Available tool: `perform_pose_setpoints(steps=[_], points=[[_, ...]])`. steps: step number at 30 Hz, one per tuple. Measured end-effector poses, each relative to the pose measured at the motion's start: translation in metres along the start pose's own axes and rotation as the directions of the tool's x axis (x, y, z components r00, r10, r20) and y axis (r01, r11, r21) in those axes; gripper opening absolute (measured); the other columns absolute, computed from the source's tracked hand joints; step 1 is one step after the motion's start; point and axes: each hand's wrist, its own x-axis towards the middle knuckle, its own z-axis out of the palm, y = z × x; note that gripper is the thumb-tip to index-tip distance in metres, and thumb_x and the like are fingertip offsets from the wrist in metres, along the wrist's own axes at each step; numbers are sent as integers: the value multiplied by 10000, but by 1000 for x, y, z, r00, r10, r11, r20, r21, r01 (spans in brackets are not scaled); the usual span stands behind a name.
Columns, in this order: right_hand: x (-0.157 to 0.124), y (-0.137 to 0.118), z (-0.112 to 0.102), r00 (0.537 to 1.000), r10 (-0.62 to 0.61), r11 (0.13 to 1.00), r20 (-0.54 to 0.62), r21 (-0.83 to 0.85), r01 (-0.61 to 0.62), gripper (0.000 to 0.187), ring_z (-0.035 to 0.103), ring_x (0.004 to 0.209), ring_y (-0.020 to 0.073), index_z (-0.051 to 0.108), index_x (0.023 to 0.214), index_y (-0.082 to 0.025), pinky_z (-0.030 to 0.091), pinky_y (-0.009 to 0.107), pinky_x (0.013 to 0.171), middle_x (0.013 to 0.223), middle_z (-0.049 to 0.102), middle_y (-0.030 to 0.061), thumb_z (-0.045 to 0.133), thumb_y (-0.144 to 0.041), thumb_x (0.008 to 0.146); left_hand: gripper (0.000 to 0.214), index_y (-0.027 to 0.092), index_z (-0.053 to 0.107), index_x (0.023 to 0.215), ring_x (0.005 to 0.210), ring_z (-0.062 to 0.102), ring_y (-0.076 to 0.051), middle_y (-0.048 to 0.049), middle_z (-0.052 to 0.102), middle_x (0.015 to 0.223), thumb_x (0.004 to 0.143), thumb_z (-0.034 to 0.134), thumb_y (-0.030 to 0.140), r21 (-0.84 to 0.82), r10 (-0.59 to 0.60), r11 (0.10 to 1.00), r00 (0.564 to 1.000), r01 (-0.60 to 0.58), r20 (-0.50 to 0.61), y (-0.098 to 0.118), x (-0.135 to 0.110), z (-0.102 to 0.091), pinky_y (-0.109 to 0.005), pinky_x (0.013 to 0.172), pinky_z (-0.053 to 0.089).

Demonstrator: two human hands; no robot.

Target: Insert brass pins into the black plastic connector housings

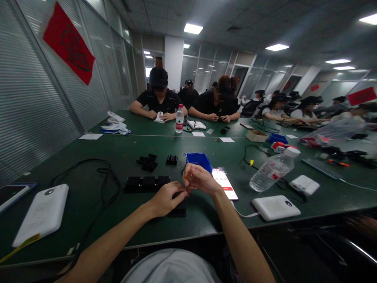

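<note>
My left hand [167, 199] is closed with fingers and thumb together, over or around a small dark piece mostly hidden beneath it. My right hand [200, 179] meets it at the fingertips, with its fingers curled in a pinch. Whatever lies between those fingers is too small to make out. A row of black blocks [147, 182] lies just left of my left hand, and a black part [177, 212] rests on the table below it. Behind my right hand stands a blue bin [198, 158]. A lit phone [226, 184] lies at that hand's right.
Loose black pieces [148, 162] and a black block [171, 159] lie farther back on the green table [118, 147]. A tilted water bottle [273, 169] and white power banks [277, 207] are at right. Black cable [110, 173] curls at left. Two people sit opposite.
</note>
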Motion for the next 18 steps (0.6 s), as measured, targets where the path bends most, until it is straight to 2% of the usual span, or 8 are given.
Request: perform_pose_setpoints(steps=[5, 7, 9, 12, 18], points=[[-1, -1, -9, 999, -33, 997, 17, -64, 34, 507, 481, 508, 56, 652, 913, -144, 279, 172, 418, 875, 725, 62, 724, -644, 867, 229, 194, 770, 976, 981, 714, -214, -59, 788, 987, 1009, 555, 266, -14, 6, 1000, 1000, -6, -18, 1, 1, 1, -338, 940, 532], [-3, -3, -14, 998, -36, 996, 53, -86, 40, 528, 476, 535, 49, 667, 977, -143, 314, 175, 448, 932, 713, 53, 798, -624, 805, 213, 198, 773, 982, 961, 716, -212, -57, 786, 978, 1003, 577, 279, -7, 2, 1000, 999, -2, -33, 1, 1, 1, -334, 925, 532], [-6, -5, -18, 996, -15, 986, 86, -161, 29, 507, 475, 568, 43, 666, 1002, -145, 366, 175, 505, 921, 696, 20, 941, -441, 696, 204, 192, 773, 982, 912, 713, -211, -61, 773, 951, 995, 600, 299, 21, -11, 1000, 999, 12, -45, -1, 1, 1, -328, 878, 536], [-9, -8, -21, 990, 63, 955, 127, -295, -23, 457, 456, 575, 41, 657, 972, -139, 377, 172, 532, 827, 657, -29, 970, -227, 651, 194, 179, 767, 963, 832, 698, -201, -62, 753, 911, 978, 627, 312, 70, -35, 997, 998, 39, -58, -3, 0, 1, -313, 800, 526], [-8, -6, -17, 987, 101, 932, 129, -359, -49, 404, 475, 578, 67, 658, 979, -141, 407, 191, 558, 699, 594, -66, 933, -250, 704, 172, 176, 756, 939, 775, 669, -185, -47, 735, 868, 954, 659, 318, 90, -58, 994, 996, 64, -71, -3, 0, 1, -287, 735, 494]])
